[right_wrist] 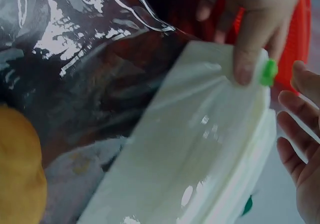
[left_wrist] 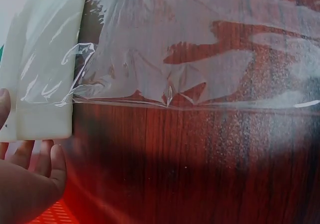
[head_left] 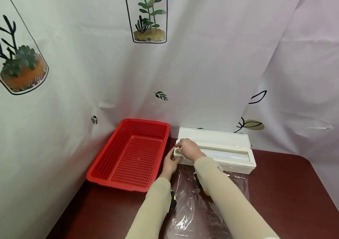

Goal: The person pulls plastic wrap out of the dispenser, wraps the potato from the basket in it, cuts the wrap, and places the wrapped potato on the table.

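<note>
A white wrap box [head_left: 237,166], lid raised, stands at the back with a clear roll [head_left: 226,155] inside. Clear film [head_left: 184,212] extends from it toward the person. The left hand [head_left: 169,165] grips the box's left end; in the right wrist view its thumb [right_wrist: 245,67] presses the top beside a green slider [right_wrist: 268,73]. The right hand [head_left: 189,150] is over that same end; in the right wrist view its fingers [right_wrist: 295,126] are spread and slightly bent, apart from the slider. In the left wrist view the left hand [left_wrist: 30,184] has fingers beneath the box end [left_wrist: 45,124].
A red basket [head_left: 136,159] stands left of the box on the dark red table [head_left: 292,186]. An orange-yellow object [right_wrist: 20,169] lies by the film, mostly hidden by the right arm in the head view. A patterned white curtain [head_left: 211,66] hangs behind.
</note>
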